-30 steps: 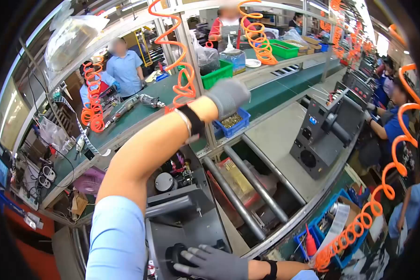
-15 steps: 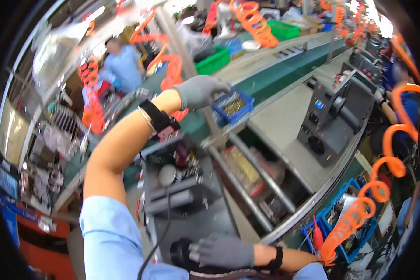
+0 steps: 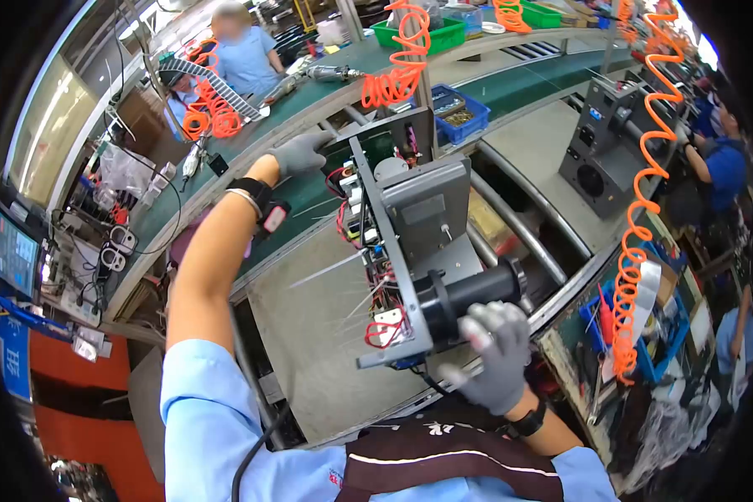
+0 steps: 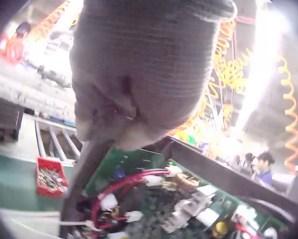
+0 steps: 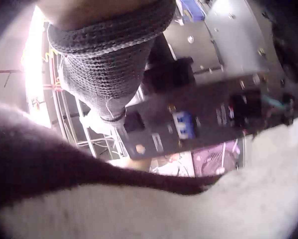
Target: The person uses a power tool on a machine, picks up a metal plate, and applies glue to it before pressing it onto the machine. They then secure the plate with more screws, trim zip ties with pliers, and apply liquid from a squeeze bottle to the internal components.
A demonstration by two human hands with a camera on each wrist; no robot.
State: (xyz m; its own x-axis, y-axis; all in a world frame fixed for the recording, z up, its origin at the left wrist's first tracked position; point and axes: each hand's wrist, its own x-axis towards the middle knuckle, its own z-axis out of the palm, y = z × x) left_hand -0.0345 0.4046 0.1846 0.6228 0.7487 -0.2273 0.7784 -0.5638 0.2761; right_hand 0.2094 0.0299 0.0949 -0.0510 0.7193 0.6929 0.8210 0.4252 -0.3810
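Observation:
A dark grey metal machine chassis (image 3: 427, 209) stands on the bench with its wired side facing left. Circuit boards and red wires (image 4: 154, 199) fill that side in the left wrist view. My gloved left hand (image 3: 299, 155) grips the far edge of the chassis, its fingers bent over the frame. A thick black cylinder (image 3: 477, 293) juts from the near end. Beside it, my gloved right hand (image 3: 495, 356) has its fingers apart and slightly bent, thumb held away. The right wrist view has that hand (image 5: 106, 79) at the corner of a panel with a blue switch (image 5: 183, 124).
Metal rollers (image 3: 519, 197) lie right of the chassis. Beyond stand a blue bin (image 3: 463, 125) of small metal parts and another machine chassis (image 3: 598, 155). An orange coiled hose (image 3: 640, 209) hangs at right, above a blue tray (image 3: 673, 335). People stand across and further along the line.
The chassis has turned and come up, so its wired side shows on the left. My left hand has gone from near the blue bin to the chassis edge; my right hand has left the black part.

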